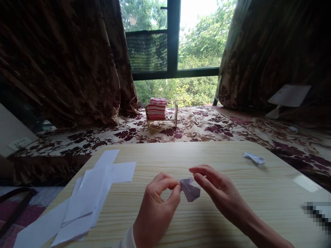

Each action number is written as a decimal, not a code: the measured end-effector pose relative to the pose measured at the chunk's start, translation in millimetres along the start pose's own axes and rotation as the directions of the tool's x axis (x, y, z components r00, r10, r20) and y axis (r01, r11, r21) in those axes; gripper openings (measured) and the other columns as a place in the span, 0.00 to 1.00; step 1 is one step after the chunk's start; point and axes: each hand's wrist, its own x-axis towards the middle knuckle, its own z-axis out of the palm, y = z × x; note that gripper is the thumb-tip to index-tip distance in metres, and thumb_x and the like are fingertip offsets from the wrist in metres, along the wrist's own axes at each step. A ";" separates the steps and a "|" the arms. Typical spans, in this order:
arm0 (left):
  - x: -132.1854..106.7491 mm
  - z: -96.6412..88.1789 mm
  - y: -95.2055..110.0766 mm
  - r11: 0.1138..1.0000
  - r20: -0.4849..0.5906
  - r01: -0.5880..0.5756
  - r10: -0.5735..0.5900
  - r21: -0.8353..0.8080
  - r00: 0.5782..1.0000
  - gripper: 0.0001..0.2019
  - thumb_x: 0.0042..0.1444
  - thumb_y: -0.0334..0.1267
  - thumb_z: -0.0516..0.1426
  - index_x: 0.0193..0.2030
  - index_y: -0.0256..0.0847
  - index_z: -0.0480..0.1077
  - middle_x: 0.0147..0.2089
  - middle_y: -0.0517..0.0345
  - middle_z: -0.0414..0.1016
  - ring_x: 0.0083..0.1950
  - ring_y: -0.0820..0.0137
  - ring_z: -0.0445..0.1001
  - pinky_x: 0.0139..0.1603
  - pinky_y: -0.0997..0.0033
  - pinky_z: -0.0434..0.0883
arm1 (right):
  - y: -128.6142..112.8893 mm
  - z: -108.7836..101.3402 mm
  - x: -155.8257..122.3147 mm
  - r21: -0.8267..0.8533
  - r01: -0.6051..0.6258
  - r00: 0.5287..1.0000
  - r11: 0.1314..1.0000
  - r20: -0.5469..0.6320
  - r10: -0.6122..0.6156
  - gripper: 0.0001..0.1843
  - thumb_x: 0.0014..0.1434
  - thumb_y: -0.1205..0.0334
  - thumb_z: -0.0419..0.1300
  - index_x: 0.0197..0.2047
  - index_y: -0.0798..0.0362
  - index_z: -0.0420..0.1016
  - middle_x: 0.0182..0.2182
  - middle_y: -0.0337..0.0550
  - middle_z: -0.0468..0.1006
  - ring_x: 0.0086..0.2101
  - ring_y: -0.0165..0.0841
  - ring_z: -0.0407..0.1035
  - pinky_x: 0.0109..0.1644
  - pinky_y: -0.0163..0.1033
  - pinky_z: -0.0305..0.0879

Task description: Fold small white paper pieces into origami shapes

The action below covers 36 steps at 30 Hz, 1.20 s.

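A small folded white paper piece is held just above the light wooden table near its middle. My left hand pinches the piece's left tip between thumb and forefinger. My right hand hovers just to the right of the piece, fingers loosely curved and apart, with fingertips close to its top edge; whether they touch it I cannot tell.
Several white paper strips lie overlapped at the table's left. A finished folded paper shape rests at the far right. Beyond the table, a small wooden stand with a red-striped stack sits on patterned fabric before the window. A white lamp stands right.
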 end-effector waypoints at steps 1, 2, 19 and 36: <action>-0.8 0.6 0.7 0.999 0.015 -0.035 0.034 0.035 0.999 0.08 0.55 0.32 0.54 0.27 0.39 0.73 0.30 0.59 0.69 0.34 0.71 0.70 0.38 0.74 0.65 | -0.9 -0.3 -0.3 -0.020 0.037 0.999 0.999 0.010 -0.037 0.14 0.59 0.51 0.56 0.37 0.52 0.75 0.36 0.43 0.73 0.37 0.34 0.67 0.39 0.37 0.60; -1.5 1.0 1.4 0.996 0.026 -0.062 0.060 0.056 0.998 0.08 0.55 0.32 0.54 0.28 0.39 0.73 0.30 0.59 0.69 0.34 0.71 0.70 0.38 0.74 0.65 | -1.9 0.0 -1.0 -0.034 0.069 0.997 0.997 0.034 -0.068 0.13 0.59 0.52 0.56 0.35 0.52 0.75 0.34 0.42 0.73 0.35 0.34 0.67 0.38 0.37 0.60; -3.6 5.1 4.1 0.973 0.052 0.138 -0.130 -0.183 0.990 0.11 0.54 0.38 0.56 0.24 0.37 0.72 0.27 0.57 0.71 0.33 0.69 0.69 0.38 0.72 0.65 | -1.1 10.9 -5.8 0.186 -0.005 0.993 0.982 0.120 -0.018 0.14 0.59 0.53 0.58 0.28 0.54 0.73 0.25 0.37 0.69 0.28 0.28 0.64 0.32 0.32 0.60; -0.7 2.9 -0.8 0.951 0.070 0.229 -0.219 -0.207 0.973 0.13 0.55 0.41 0.56 0.23 0.37 0.72 0.26 0.59 0.70 0.32 0.71 0.67 0.35 0.73 0.65 | -5.5 7.8 -6.6 0.036 0.040 0.984 0.999 0.172 -0.046 0.18 0.61 0.51 0.54 0.27 0.55 0.72 0.25 0.38 0.68 0.28 0.30 0.63 0.32 0.34 0.58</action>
